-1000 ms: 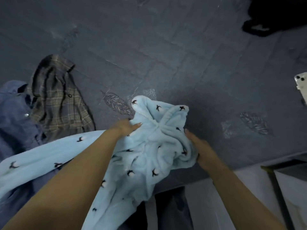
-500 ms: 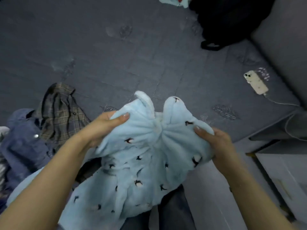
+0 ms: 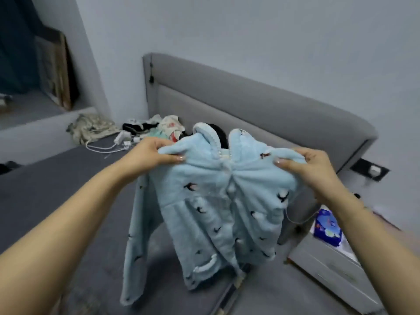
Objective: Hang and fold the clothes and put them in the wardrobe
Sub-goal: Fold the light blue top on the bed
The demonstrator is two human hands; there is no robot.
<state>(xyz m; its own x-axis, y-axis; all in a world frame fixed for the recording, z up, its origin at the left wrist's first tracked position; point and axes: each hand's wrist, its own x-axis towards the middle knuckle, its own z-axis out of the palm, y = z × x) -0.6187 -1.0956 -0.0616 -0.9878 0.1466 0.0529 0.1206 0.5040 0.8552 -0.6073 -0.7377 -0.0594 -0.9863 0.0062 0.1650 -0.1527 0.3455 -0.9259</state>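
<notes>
In the head view, the grip of each hand is clenched on one shoulder of the pale blue fleece pajama top (image 3: 218, 205): the left hand (image 3: 152, 153) pinches the left shoulder between thumb and fingers, and the right hand (image 3: 311, 169) is curled over the right shoulder. The top is held up in the air above the bed (image 3: 56, 201), collar uppermost, front closed, with its hem and one sleeve hanging free below.

A slip is judged the main risk: the thick, plush fabric is held only by small pinches at the shoulders, and a loosened thumb would let one side drop and twist the garment. The dangling sleeve could also drag on the bed and spoil a neat fold.

Beyond the top, against the grey headboard (image 3: 250, 103), a heap of mixed clothes (image 3: 159, 126) lies, with a white charger and cable (image 3: 118, 142) beside it. To the right of the bed a nightstand (image 3: 336, 271) carries a blue packet (image 3: 327, 226). No wardrobe or hanger is seen, so the way to it cannot be judged.
</notes>
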